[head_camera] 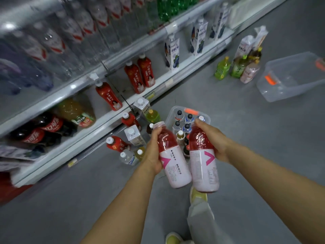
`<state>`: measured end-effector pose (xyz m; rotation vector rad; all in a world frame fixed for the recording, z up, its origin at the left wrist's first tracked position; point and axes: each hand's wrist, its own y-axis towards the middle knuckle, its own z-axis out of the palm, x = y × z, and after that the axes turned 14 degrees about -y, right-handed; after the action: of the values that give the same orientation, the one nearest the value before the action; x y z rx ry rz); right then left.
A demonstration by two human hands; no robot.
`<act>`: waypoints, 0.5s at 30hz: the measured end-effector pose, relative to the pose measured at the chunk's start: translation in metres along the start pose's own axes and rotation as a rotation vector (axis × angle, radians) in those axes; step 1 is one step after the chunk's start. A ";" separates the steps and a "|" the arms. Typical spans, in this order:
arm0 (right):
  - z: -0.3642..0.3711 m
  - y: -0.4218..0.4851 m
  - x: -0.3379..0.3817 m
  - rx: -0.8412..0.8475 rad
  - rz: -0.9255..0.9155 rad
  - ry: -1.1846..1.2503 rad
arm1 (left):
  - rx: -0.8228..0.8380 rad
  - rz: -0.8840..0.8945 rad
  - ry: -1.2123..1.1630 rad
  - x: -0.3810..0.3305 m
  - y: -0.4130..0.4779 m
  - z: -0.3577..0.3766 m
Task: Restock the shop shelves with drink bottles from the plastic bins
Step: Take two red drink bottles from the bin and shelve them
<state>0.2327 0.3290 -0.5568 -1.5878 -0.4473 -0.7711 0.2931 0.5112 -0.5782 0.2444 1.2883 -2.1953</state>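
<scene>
Bottles of pink drink fill both grips: my left hand (154, 152) clasps the left bottle (173, 159), my right hand (213, 138) the right bottle (204, 161), side by side above the bin (204, 115). Full, stiff, slick plastic, I judge; grip mid-body. Shelves (98, 110) lie toward ten o'clock.

Two pink-labelled red bottles (190, 155) sit at centre, two clear plastic bins (290, 78) toward two o'clock, three white cartons (172, 51) on the shelf at twelve o'clock.
</scene>
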 end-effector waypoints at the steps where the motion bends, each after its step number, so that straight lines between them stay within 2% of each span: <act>1: 0.004 -0.016 0.013 0.005 -0.021 0.017 | 0.016 0.005 -0.014 -0.009 -0.019 0.006; 6: 0.024 -0.091 0.069 0.038 -0.102 -0.013 | 0.122 0.011 -0.028 -0.041 -0.100 0.032; 15: 0.061 -0.217 0.154 0.035 -0.339 -0.080 | 0.289 0.141 0.026 -0.090 -0.229 0.068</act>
<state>0.2071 0.4038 -0.2958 -1.5332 -0.7981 -0.9505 0.2463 0.5724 -0.3348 0.4626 0.9331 -2.2559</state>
